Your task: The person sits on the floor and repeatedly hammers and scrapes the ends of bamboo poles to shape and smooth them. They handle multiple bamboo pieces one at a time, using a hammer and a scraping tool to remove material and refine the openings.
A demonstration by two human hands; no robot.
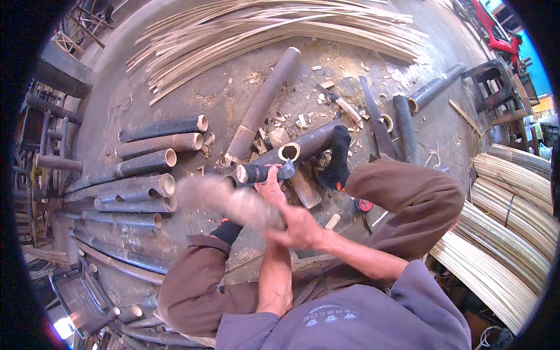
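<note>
My left hand (pixel 271 188) is closed around a gouge (pixel 259 173), whose handle is wrapped in black and has a pale butt end facing left. Its curved metal blade lies just below a round hole in a dark bamboo pole (pixel 315 140); whether it touches the bamboo I cannot tell. Gripped in my right hand (pixel 297 227) is a wooden mallet (pixel 224 201), smeared by motion, its head to the left below the gouge handle. My right forearm crosses over my left. One black-socked foot (pixel 337 158) rests against the pole.
Cut bamboo poles (pixel 134 169) lie in a row at the left. Long split strips (pixel 274 26) spread across the far floor, with bundled strips (pixel 496 233) at the right. Wood chips, a long flat blade (pixel 376 116) and a tape measure (pixel 364 205) lie near my feet.
</note>
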